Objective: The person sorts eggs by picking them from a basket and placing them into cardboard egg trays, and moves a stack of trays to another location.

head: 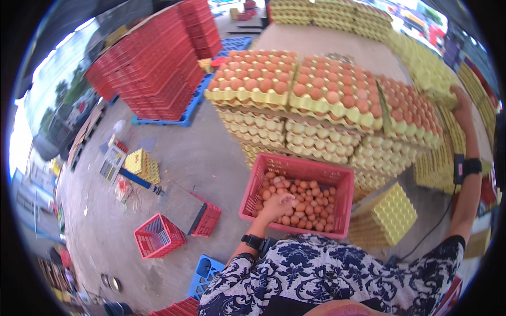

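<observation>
My left hand is inside a red plastic crate, over a heap of loose brown eggs. Its fingers are curled, and whether an egg is in them is hidden. Out at the far right, my right hand grips the near end of a yellow moulded egg tray. Beyond the crate rise stacks of filled trays, with brown eggs exposed on the left stack, the middle stack and the right stack.
Empty yellow trays lean right of the crate. Tall red crates stand on a blue pallet at far left. On the left floor are a platform scale, a small red crate and a tray pile. A cable hangs beside my right arm.
</observation>
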Tool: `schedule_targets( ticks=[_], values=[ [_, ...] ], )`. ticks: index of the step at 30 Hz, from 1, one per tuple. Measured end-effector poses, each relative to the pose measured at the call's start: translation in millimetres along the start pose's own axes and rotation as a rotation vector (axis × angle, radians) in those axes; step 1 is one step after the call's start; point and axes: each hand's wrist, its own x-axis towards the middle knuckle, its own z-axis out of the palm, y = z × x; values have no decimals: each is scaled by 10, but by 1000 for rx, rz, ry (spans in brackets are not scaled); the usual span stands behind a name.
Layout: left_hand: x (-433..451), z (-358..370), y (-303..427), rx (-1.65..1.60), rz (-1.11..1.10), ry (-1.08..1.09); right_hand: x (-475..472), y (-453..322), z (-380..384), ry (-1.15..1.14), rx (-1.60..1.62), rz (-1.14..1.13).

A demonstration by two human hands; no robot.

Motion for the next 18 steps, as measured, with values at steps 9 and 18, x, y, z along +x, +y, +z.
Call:
schedule_targets(
  ticks=[9,18],
  values=[
    [593,286,912,-703,145,-418,-1353,-1555,-893,45,-214,1],
    [818,1329,1387,-816,-26,-974,-2638,-2715,-1292,-526,-165,-133]
  ],
)
